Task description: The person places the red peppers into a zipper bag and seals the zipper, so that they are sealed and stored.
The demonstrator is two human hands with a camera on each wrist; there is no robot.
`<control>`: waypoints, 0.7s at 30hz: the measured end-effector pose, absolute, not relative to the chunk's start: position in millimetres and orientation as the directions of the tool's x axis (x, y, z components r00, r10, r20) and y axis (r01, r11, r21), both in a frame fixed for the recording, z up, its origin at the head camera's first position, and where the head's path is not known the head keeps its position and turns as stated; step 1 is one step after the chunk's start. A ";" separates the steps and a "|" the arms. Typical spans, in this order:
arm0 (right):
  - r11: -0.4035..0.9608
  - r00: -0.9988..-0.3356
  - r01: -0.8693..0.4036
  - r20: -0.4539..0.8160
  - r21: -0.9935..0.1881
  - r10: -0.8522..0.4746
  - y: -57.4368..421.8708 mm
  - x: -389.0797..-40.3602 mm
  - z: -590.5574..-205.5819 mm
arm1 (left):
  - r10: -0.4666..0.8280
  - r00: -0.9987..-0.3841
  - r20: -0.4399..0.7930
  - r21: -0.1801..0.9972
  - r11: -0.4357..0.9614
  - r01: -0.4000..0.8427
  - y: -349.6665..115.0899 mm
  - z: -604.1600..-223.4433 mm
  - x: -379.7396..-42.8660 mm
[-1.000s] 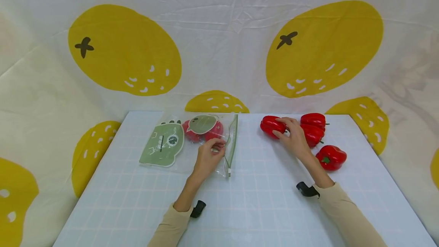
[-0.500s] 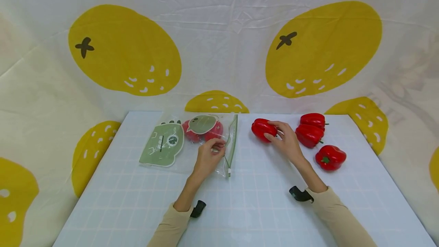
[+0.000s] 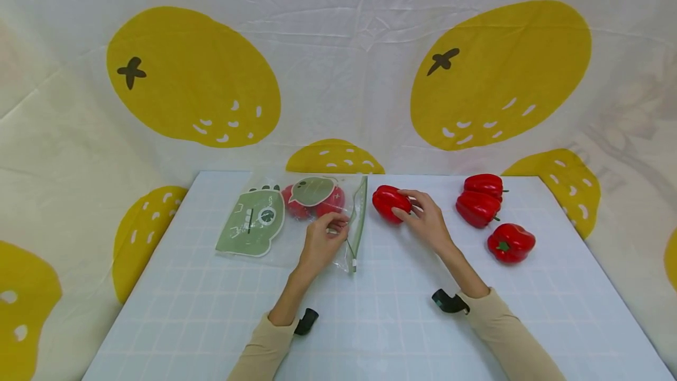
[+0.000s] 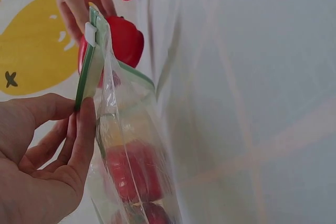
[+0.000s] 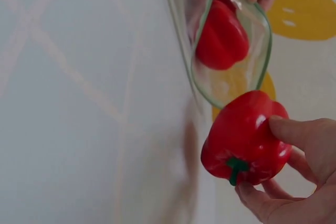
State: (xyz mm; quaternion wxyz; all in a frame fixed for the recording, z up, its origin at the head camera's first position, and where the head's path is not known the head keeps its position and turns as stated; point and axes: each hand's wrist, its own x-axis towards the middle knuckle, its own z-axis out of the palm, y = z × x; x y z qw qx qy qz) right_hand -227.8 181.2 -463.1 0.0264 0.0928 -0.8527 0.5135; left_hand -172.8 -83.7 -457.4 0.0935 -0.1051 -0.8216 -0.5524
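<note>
My left hand pinches the green-edged rim of a clear zip bag between thumb and fingers, lifting its upper side so the mouth gapes to the right. Inside the bag lie red bell peppers; a green printed patch partly covers them in the head view. My right hand grips a red bell pepper with thumb and fingers around its stem end. That pepper is just right of the bag's mouth, apart from it in the head view. Its green stem points back toward the hand side.
Two red peppers lie touching at the back right of the white gridded table. A third loose pepper is nearer, stem toward me. A white slider sits at one end of the bag's zip. Behind hangs a printed curtain.
My right hand has carried the red bell pepper leftward, away from the other peppers and close to the bag's mouth. My left hand has stayed in place on the bag's rim.
</note>
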 end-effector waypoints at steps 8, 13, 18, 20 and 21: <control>0.441 -0.983 -0.170 0.119 -0.882 -0.141 164.3 -225.4 -463.2 | 0.065 -0.963 0.261 0.890 0.370 0.266 -83.3 -456.0 -172.9; 0.432 -0.981 -0.171 0.112 -0.885 -0.159 154.3 -225.1 -463.2 | 0.061 -0.964 0.260 0.889 0.374 0.264 -82.8 -455.1 -172.9; 0.430 -0.978 -0.178 0.108 -0.885 -0.181 145.4 -223.2 -462.7 | 0.058 -0.966 0.252 0.892 0.374 0.255 -83.2 -454.7 -173.3; 0.430 -0.977 -0.178 0.105 -0.885 -0.188 142.7 -222.6 -463.0 | 0.060 -0.965 0.255 0.892 0.371 0.259 -83.2 -454.7 -173.4; 0.430 -0.975 -0.181 0.106 -0.885 -0.193 141.5 -222.5 -463.4 | 0.062 -0.964 0.259 0.891 0.369 0.263 -83.3 -454.8 -173.6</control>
